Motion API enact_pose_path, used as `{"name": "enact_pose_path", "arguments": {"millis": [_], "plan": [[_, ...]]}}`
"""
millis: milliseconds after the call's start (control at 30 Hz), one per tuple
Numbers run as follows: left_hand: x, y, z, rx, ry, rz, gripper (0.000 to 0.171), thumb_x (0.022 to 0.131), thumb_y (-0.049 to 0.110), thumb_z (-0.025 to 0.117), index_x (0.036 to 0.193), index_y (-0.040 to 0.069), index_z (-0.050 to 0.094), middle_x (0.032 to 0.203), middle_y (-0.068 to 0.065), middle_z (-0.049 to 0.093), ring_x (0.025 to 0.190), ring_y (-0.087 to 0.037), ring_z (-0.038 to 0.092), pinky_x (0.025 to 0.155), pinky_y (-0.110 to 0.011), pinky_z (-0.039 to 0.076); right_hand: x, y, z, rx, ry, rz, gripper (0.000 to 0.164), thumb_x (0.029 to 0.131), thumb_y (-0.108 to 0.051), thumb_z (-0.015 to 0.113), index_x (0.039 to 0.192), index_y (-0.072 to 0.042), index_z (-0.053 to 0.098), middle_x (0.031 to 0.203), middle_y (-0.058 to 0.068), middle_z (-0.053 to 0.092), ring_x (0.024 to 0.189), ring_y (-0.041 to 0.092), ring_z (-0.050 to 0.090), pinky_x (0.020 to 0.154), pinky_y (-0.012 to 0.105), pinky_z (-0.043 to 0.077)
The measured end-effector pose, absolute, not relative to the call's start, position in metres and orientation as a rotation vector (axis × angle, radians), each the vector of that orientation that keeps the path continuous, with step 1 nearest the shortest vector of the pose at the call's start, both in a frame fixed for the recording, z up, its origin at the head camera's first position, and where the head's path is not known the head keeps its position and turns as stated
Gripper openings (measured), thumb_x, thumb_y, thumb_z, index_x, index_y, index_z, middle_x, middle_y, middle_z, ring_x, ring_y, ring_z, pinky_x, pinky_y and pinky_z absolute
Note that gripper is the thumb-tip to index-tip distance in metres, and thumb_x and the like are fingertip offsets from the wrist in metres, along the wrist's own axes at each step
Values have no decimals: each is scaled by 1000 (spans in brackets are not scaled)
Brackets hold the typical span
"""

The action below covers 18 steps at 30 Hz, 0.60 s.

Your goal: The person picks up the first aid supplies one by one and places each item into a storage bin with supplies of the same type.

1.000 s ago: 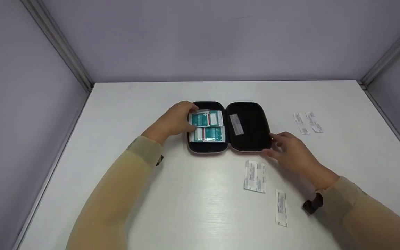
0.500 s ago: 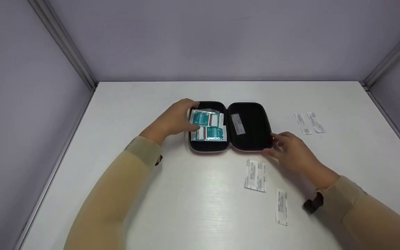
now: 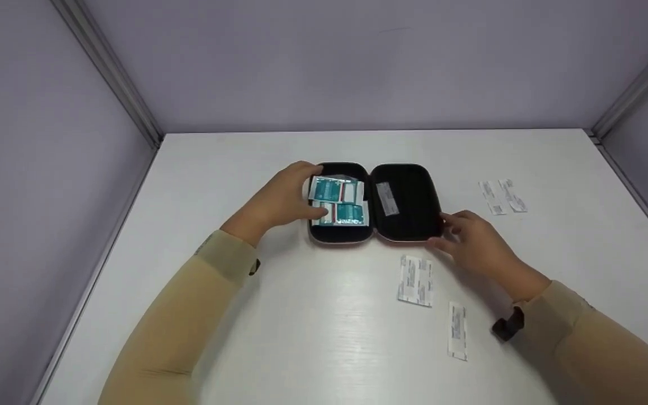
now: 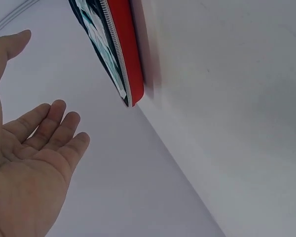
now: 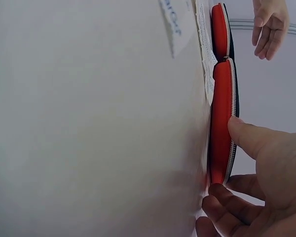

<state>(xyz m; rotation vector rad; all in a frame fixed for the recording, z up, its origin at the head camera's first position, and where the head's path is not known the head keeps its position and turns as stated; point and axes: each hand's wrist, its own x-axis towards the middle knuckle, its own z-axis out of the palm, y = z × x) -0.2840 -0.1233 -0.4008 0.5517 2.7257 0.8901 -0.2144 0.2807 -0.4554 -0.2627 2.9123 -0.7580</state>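
Observation:
A red zip case with a black lining lies unfolded on the white table. In its left half sit two teal-and-white packets, one partly over the other. A small white strip packet rests in the right half. My left hand hovers over the left half's outer side, fingers spread. The left wrist view shows that hand apart from the case, holding nothing. My right hand holds the case's near right corner, the thumb against the zip edge and fingers round the corner in the right wrist view.
On the table in front of the case lie a wide white packet and a narrow one. Two more narrow packets lie at the back right. Pale walls enclose the table's back and sides.
The head view has shifted slightly. My left thumb has moved a little down and right over the packets; the right hand stays at the case's corner.

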Motion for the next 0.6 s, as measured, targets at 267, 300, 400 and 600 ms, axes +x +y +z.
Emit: {"name": "enact_pose_path", "arguments": {"millis": [267,300,400,600], "plan": [[-270,-126,-401,505,2738,910,105,89,42,98,172,8,44,178,-10,45,167,-31,43,139,-50,38,-221,282,-457,-270,2913,-772,77,107,-41,80,163,6,54,148,27,66,132,45,67,115,65,56],[-269,-126,-403,503,2740,914,105,88,42,98,172,8,44,178,-10,46,167,-31,43,139,-50,38,-222,282,-457,-269,2915,-772,77,107,-41,80,163,6,54,147,27,66,132,45,67,115,65,56],[-264,-125,-409,476,2754,919,105,87,43,99,171,7,46,176,-10,48,166,-31,44,139,-50,38,-223,285,-459,-269,2918,-772,78,107,-41,80,163,6,53,148,28,65,132,46,66,115,65,56],[-254,-120,-421,396,2799,891,103,84,46,101,165,5,53,169,-11,55,161,-32,49,137,-50,42,-223,288,-462,-246,2908,-768,80,107,-43,79,165,4,51,151,28,64,135,46,66,117,66,55]]}}
